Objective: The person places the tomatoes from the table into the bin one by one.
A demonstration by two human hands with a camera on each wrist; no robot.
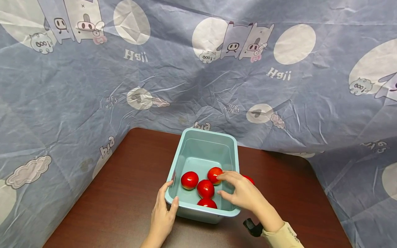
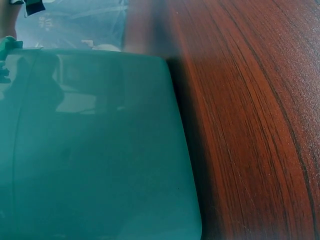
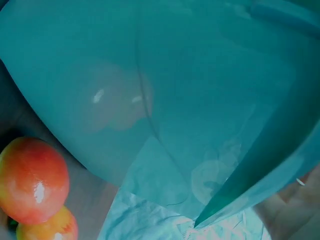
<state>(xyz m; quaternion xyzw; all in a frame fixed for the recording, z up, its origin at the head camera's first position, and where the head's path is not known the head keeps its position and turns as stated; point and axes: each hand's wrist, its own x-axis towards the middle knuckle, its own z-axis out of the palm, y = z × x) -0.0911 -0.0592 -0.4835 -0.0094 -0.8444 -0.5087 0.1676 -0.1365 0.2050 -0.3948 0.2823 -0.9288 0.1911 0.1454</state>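
**A:** Pale right sleeve [image 1: 283, 236] is closest to the camera. Past that: printed blue cloth [image 1: 186, 89] round the back, brown counter [image 1: 149, 162], then a light-blue bin [image 1: 202, 214] on it.

**B:** What are the hands up to?

**A:** Left hand [image 1: 162, 213] is gripping the bin's near-left corner. Right hand [image 1: 240, 191] is over the right rim, thumb and fingers spread, not clenched on anything. Fingertips are right at one of the red fruits, can't tell if they're touching.

**B:** So where's the fruit?

**A:** Four red fruits [image 1: 189, 180] inside the bin, bunched towards the near half. Right wrist view shows two loose fruits [image 3: 34, 180] outside, beside the bin wall.

**B:** Any tips?

**A:** Imo: keep the left firm so the bin can't skid, handle each fruit low with soft fingertips, and lift the wrist clear of the rim. They look round and shiny, so they'd probably roll or knock together if rushed.
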